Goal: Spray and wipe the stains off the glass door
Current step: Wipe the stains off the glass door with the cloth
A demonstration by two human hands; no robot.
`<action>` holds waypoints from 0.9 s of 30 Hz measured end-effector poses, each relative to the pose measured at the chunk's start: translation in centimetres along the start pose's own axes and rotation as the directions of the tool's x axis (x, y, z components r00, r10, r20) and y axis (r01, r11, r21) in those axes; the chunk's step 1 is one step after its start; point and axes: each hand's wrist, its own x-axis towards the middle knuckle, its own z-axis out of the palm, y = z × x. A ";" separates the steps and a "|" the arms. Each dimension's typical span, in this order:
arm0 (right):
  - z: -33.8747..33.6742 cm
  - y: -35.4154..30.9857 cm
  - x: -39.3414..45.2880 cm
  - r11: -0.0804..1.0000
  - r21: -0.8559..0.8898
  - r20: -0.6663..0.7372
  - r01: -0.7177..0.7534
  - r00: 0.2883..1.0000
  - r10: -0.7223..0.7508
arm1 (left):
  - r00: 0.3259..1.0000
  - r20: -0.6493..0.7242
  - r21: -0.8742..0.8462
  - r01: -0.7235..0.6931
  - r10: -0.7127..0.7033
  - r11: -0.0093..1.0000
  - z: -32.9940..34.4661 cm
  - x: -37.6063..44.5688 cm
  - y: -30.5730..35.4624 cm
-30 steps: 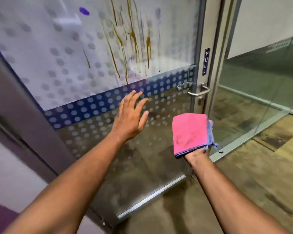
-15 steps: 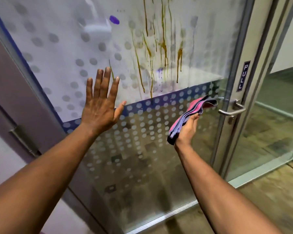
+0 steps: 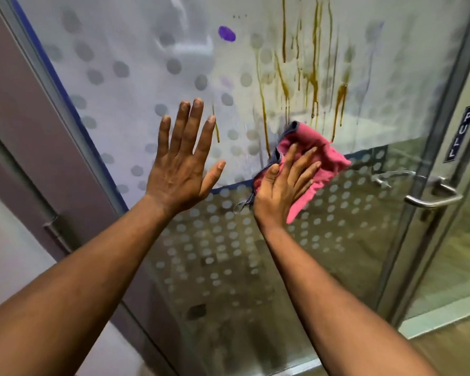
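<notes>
The glass door [image 3: 136, 85] has a frosted upper part with grey dots and a blue dotted band across the middle. Brown drip stains [image 3: 285, 85] run down the frosted glass, and a purple blot [image 3: 226, 33] sits higher up to the left. My right hand [image 3: 281, 185] presses a pink cloth [image 3: 327, 161] flat against the glass just below the brown drips, fingers spread straight over it. My left hand [image 3: 182, 161] lies flat on the glass to the left of the cloth, fingers straight and pointing up. No spray bottle is in view.
A metal lever handle [image 3: 432, 196] sticks out at the door's right edge under a PULL sign [image 3: 460, 132]. A grey door frame [image 3: 25, 109] runs along the left. A second glass panel [image 3: 467, 253] and floor lie to the right.
My right hand rose and laid the cloth flat on the glass under the drips. My left hand stays flat on the glass. The view moved closer to the door.
</notes>
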 end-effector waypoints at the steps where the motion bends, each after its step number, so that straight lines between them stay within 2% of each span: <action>1: 0.4 -0.6 -0.2 0.999 -0.041 -0.004 0.012 1.000 -0.012 | 1.000 0.001 0.004 0.004 -0.004 1.000 0.2 0.0 -0.3; 4: 1.1 -2.6 -0.1 0.993 -0.102 -0.001 0.067 0.998 -0.067 | 1.000 -0.007 0.009 0.004 -0.004 1.000 0.5 0.1 -0.6; 6: 1.1 -4.4 0.6 0.972 -0.096 0.056 0.214 0.976 -0.209 | 1.000 -0.026 0.000 0.001 -0.001 1.000 0.6 0.1 -0.4; 9: 1.2 -7.1 0.4 0.869 -0.134 0.194 0.477 0.872 -0.449 | 0.998 -0.055 -0.034 0.016 -0.018 0.999 0.7 0.0 -0.5; 13: 1.0 -5.5 -1.2 0.785 -0.088 0.324 0.613 0.763 -0.560 | 0.998 -0.061 -0.072 0.009 -0.013 0.997 0.6 0.0 -0.7; 15: 0.4 -3.1 -1.4 0.770 -0.122 0.379 0.626 0.746 -0.547 | 0.999 -0.032 -0.062 0.010 -0.012 0.998 0.6 0.0 -0.8; 19: -0.7 -3.0 1.4 0.858 -0.184 0.283 0.480 0.861 -0.422 | 1.000 0.012 -0.032 -0.011 0.011 0.999 0.3 0.1 -0.7; 21: -0.8 -5.2 3.0 0.876 -0.163 0.234 0.454 0.881 -0.412 | 1.000 0.009 -0.045 0.014 -0.014 0.999 0.1 0.3 -0.5; 24: -0.7 -7.9 3.7 0.865 -0.145 0.235 0.480 0.866 -0.441 | 0.999 -0.002 -0.091 0.049 -0.049 0.995 -0.3 0.6 -0.4; 27: -1.0 -7.3 3.1 0.823 -0.129 0.324 0.553 0.808 -0.492 | 0.997 -0.030 -0.107 0.069 -0.073 0.992 -0.9 2.4 -0.3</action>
